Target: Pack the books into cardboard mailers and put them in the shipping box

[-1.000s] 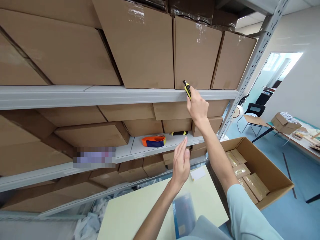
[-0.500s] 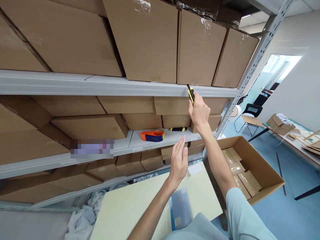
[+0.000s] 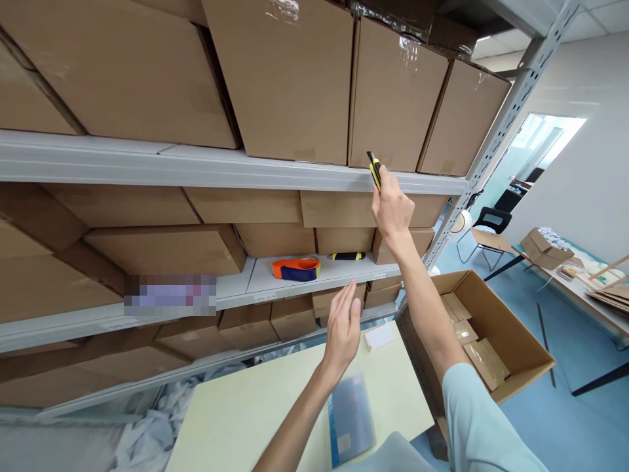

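My right hand (image 3: pixel 393 204) is closed around a yellow and black utility knife (image 3: pixel 375 172), its tip pointing up in front of the upper shelf's edge and a cardboard box (image 3: pixel 398 98). Over the pale table my left hand (image 3: pixel 343 328) is raised with its fingers stretched out and close together, holding nothing. On the middle shelf (image 3: pixel 255 272) lie an orange and blue tape dispenser (image 3: pixel 295 269) and a second yellow and black utility knife (image 3: pixel 347 256); both are apart from my hands.
Cardboard boxes (image 3: pixel 289 78) fill the grey rack's shelves. On the pale table (image 3: pixel 236 413) are a clear blue-edged folder (image 3: pixel 351 419) and a white card (image 3: pixel 379 337). A large open carton (image 3: pixel 521 341) holding smaller boxes stands at the right. Further right is another table (image 3: pixel 580 282).
My right hand has risen slightly with the utility knife. My left hand has shifted a little down and left in view, and the camera view has moved slightly.
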A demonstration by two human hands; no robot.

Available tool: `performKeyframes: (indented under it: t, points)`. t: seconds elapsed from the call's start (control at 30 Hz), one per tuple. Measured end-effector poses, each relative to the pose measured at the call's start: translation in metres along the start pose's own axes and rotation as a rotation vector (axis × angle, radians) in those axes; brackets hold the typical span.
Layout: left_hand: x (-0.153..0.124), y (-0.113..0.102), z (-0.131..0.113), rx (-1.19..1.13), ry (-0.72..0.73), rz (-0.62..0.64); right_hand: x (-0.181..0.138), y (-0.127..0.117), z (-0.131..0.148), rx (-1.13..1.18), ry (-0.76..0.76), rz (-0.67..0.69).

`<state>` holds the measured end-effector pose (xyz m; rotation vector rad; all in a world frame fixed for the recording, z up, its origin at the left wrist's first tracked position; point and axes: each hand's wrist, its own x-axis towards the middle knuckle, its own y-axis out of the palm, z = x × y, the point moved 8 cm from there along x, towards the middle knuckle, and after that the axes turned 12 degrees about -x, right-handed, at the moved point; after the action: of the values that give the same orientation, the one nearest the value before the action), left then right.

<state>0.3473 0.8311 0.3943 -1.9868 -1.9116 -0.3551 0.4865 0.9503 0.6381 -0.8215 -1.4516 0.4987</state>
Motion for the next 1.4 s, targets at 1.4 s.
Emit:
performKeyframes:
  t: [1.4]
  points:
    - [0.0,-0.008,0.0,-0.024,0.002,-0.012,0.007,-0.016,0.026,-0.093,-0.04,0.058]
